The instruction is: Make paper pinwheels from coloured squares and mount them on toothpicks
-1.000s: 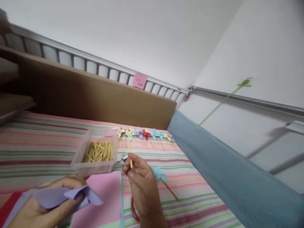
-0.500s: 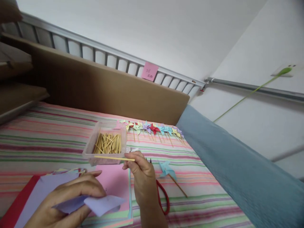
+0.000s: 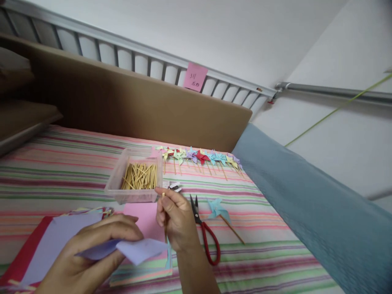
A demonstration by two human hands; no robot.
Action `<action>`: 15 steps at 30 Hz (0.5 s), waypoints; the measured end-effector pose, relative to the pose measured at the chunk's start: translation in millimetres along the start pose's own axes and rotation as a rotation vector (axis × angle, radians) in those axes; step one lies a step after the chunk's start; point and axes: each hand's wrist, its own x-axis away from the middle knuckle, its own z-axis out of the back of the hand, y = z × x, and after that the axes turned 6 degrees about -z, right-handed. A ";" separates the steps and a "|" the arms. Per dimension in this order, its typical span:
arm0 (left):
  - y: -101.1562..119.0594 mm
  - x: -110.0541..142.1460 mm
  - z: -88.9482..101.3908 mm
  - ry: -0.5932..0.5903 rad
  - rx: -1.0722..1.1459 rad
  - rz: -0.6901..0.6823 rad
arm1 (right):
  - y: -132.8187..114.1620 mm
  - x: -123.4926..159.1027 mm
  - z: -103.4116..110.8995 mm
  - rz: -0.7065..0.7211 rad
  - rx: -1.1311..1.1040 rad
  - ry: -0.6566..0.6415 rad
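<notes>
My left hand is closed on a folded lilac paper piece at the lower left, over a stack of coloured paper sheets. My right hand pinches a thin wooden stick, held nearly upright, just in front of a clear plastic box of sticks. A finished blue pinwheel lies to the right of that hand, beside red-handled scissors.
A row of several coloured pinwheels lies along the back of the striped cloth. A brown cardboard panel stands behind, with a pink sticky note on the rail above. A blue-grey cloth runs along the right.
My right hand has turned the stick from lying level to pointing up and down, and drawn it back from the box. The view has shifted, and the scissors now show fully.
</notes>
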 end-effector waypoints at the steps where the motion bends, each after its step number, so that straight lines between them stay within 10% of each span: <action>1: -1.0 -0.6 -0.5 0.014 -0.005 0.001 | 0.4 0.4 -1.4 -0.032 0.002 -0.004; 15: -8.3 -1.9 0.6 -0.047 0.051 0.005 | 9.3 1.6 -2.8 -0.149 0.125 -0.153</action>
